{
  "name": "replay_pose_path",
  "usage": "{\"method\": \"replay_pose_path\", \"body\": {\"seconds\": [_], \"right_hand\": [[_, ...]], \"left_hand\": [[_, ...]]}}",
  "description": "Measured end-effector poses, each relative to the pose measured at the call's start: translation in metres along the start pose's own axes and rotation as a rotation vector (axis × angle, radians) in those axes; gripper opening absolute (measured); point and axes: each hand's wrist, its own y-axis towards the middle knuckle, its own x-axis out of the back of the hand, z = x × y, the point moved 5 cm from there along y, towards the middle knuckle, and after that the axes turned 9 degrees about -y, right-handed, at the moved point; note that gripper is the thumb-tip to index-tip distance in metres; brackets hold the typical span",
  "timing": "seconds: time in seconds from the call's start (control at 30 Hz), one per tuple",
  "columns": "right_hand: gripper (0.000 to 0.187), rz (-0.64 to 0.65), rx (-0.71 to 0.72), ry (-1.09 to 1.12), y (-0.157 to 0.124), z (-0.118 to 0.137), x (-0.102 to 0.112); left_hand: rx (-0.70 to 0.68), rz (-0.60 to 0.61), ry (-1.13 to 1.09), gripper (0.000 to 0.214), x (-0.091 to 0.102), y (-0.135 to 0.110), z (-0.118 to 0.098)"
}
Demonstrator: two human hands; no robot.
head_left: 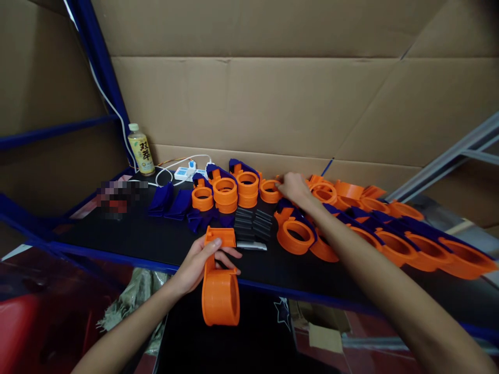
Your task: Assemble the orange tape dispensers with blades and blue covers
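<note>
My left hand (202, 262) is closed around the upper arm of an orange plastic tape dispenser body (220, 298), in front of the shelf edge. Its wide ring hangs downward. Farther back, my right hand (295, 188) has its fingers bent at the edge of another orange tape dispenser (270, 193); its fingertips are partly hidden. Left of that hand stand stacked orange dispensers (225, 196) with dark blue pieces attached. Nearer me, below the right wrist, lies an orange and blue dispenser (295, 236). Black ridged strips (253, 224) and a silver cutter knife (252, 245) lie between my hands.
Loose blue pieces (180, 203) lie on the black shelf top (128, 234). Behind them are a yellow drink bottle (142, 150) and a white power strip (185, 173) with cables. More dispensers (393, 246) line the right side. A cardboard wall (249, 104) closes the back.
</note>
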Motion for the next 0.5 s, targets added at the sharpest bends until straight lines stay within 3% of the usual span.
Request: {"method": "replay_pose_path", "body": {"seconds": [0.17, 0.37, 0.43, 0.5], "right_hand": [[0.037, -0.036, -0.086, -0.073, -0.002, -0.002, 0.002], [0.042, -0.117, -0.061, -0.103, -0.037, 0.009, 0.035], [0.039, -0.109, 0.049, -0.081, -0.062, 0.024, 0.043], [0.031, -0.041, 0.314, -0.001, -0.094, 0.048, 0.045]], "left_hand": [[-0.026, -0.029, 0.013, 0.042, -0.001, 0.001, -0.001], [-0.031, -0.099, 0.016, 0.044, 0.0, 0.001, -0.002], [-0.036, -0.117, 0.026, 0.045, 0.002, 0.002, -0.002], [-0.043, -0.139, 0.03, 0.047, 0.004, 0.003, -0.001]]}}
